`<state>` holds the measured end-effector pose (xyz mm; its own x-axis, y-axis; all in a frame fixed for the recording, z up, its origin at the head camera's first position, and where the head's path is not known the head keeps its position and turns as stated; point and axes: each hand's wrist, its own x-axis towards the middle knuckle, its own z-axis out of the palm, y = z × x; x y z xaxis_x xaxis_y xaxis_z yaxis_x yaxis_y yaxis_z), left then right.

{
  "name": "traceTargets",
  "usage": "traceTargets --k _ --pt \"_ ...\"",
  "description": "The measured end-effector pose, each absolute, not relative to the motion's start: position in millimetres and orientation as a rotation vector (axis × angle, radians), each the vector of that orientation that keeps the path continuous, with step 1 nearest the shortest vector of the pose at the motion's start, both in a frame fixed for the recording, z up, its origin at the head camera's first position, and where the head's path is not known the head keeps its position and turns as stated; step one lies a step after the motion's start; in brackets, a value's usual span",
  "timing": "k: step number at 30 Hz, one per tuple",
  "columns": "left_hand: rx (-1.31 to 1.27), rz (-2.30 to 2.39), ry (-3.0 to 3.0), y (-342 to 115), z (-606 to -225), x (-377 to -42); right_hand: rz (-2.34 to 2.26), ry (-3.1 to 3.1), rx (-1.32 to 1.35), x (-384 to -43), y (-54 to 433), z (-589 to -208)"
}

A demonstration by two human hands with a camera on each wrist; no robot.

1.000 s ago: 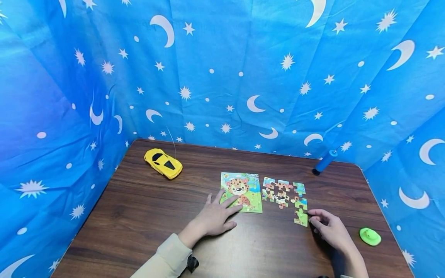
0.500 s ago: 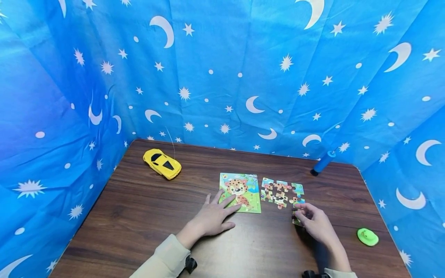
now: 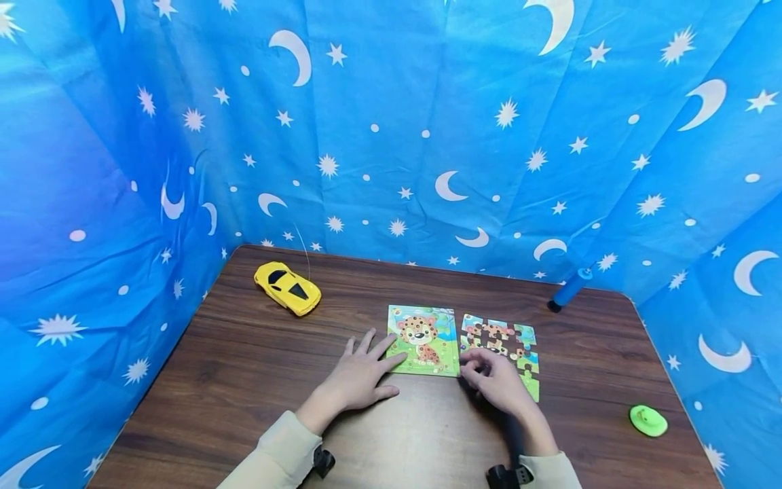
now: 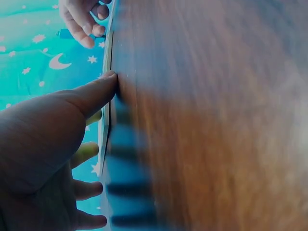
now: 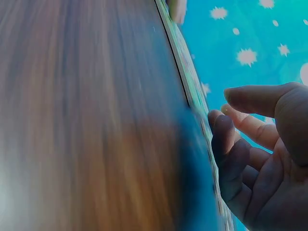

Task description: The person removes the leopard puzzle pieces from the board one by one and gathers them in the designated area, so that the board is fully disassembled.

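A jigsaw board [image 3: 430,319] printed with a spotted leopard cub lies on the table. My left hand [image 3: 354,380] rests at its lower left with fingers spread, fingertips over the board's edge; in the left wrist view the thumb [image 4: 98,94] points straight at that edge. To the board's right are several jigsaw pieces [image 3: 525,333], partly joined, with gaps between some. My right hand [image 3: 497,384] is at the board's lower right corner, fingers loosely bent, covering some pieces from the head view. In the right wrist view its thumb [image 5: 260,99] and fingers are apart with nothing between them.
A yellow toy car [image 3: 287,288] with a thin antenna stands at the back left of the brown wooden table [image 3: 256,380]. At the back right lies a blue pump-like cylinder [image 3: 568,292]. A small green hat-shaped thing [image 3: 649,421] sits at right. Blue cloth hangs behind.
My right hand has gone left from the lower right jigsaw piece, over the pieces, to the board's corner. My left hand has slid slightly left, uncovering more of the board.
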<state>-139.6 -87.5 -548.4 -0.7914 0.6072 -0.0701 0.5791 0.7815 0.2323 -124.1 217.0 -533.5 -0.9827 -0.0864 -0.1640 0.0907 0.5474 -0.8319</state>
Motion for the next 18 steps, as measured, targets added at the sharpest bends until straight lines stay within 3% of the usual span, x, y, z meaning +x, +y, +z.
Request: traceTargets --k 18 --pt "0.905 0.283 2.836 -90.7 -550.4 -143.9 -1.126 2.739 -0.095 -139.5 170.7 -541.3"
